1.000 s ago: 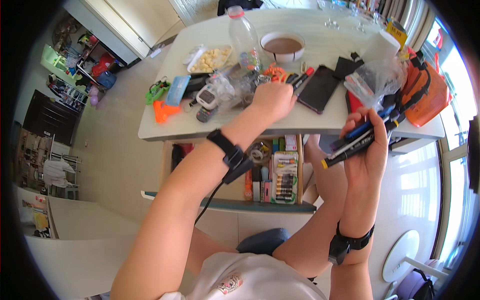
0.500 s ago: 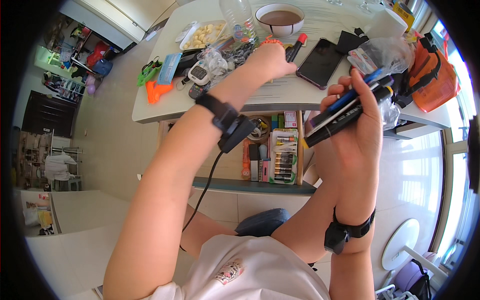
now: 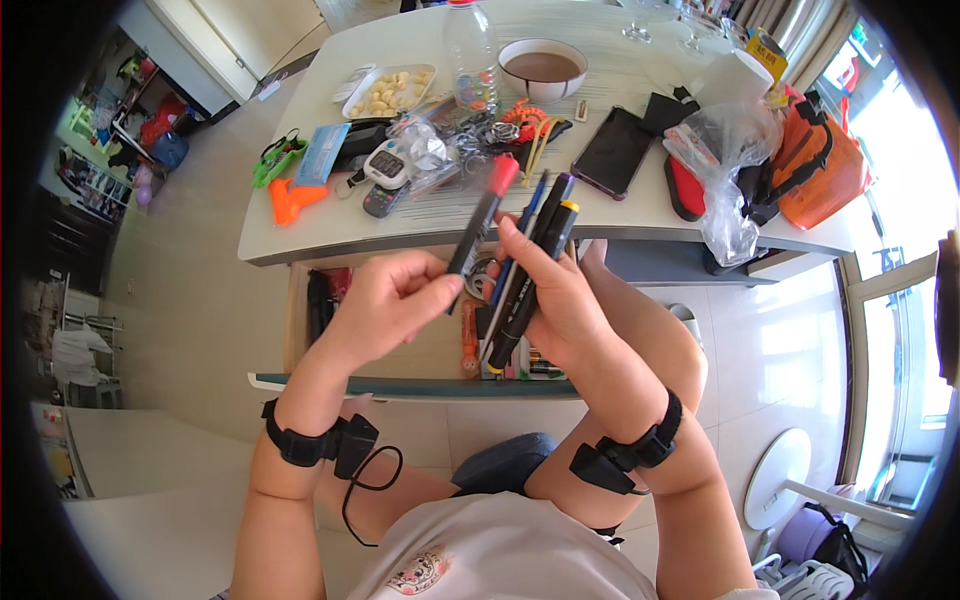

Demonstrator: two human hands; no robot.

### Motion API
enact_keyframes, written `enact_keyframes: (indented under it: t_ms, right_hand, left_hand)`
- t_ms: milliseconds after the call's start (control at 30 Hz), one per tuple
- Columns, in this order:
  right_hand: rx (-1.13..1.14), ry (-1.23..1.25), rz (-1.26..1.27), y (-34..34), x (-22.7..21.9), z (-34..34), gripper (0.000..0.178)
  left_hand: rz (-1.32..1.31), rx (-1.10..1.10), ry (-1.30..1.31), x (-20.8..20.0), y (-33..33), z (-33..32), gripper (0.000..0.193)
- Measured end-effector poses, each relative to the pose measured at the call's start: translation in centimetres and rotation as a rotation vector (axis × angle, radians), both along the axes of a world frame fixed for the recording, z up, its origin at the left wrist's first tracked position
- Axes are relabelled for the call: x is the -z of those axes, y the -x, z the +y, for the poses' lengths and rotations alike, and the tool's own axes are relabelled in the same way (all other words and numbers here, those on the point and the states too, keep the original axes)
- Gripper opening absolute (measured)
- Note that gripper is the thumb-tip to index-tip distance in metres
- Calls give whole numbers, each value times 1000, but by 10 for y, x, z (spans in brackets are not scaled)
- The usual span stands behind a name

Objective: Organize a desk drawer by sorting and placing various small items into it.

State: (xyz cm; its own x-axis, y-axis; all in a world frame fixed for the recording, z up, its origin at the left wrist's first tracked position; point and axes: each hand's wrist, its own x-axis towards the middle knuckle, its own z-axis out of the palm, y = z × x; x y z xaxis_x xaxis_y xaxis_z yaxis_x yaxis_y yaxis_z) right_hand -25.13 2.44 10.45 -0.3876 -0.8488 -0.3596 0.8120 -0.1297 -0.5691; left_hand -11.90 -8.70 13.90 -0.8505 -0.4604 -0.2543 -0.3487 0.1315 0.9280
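Between thumb and fingers, my left hand [image 3: 395, 305] pinches a black marker with a red cap [image 3: 482, 215], tilted with the cap up. Beside it, my right hand [image 3: 560, 295] is closed around a bundle of pens and markers [image 3: 530, 275]: a blue pen, a dark one with a purple end and a black marker with yellow ends. Both hands are above the pulled-out drawer [image 3: 400, 385]. In that drawer lie an orange stick-like item [image 3: 469, 340] and batteries, partly hidden by my right hand and the pens.
On the table [image 3: 330, 215] are a phone [image 3: 617, 150], a bowl of brown liquid [image 3: 543, 68], a clear bottle [image 3: 470, 55], a tray of pale pieces [image 3: 388, 92], a stopwatch [image 3: 387, 164] and an orange bag [image 3: 822, 175]. A plastic bag [image 3: 730, 220] hangs over the front edge.
My left hand has drawn back from the table with the red-capped marker and is over the drawer. My right hand has moved left with its bundle, so the two are close together.
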Motion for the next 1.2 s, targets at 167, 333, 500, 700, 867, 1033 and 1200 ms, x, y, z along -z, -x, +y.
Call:
enact_keyframes:
  t_ms: [167,333,500,700,867,1033,1200]
  right_hand:
    - [-84,-59,-19,-12,12,-11,24]
    - [-123,-42,-63,-18,26,-12,30]
    - [-179,-14,-69,-19,31,-10,32]
    - [-154,-30,-180,-31,40,-15,24]
    - [-131,-24,-210,-35,62,-12,23]
    - [29,-73,-135,-37,69,-13,25]
    - [70,-111,-40,-40,69,-13,24]
  left_hand:
    - [46,52,-4,9,-8,10,21]
    - [32,72,10,22,-18,12,23]
    - [18,38,-120,22,-30,11,25]
    - [26,34,-85,37,-41,13,26]
    - [-9,49,-93,42,-44,17,27]
    - [51,-133,-257,76,-72,34,41]
    - [22,-156,-528,83,-83,62,42]
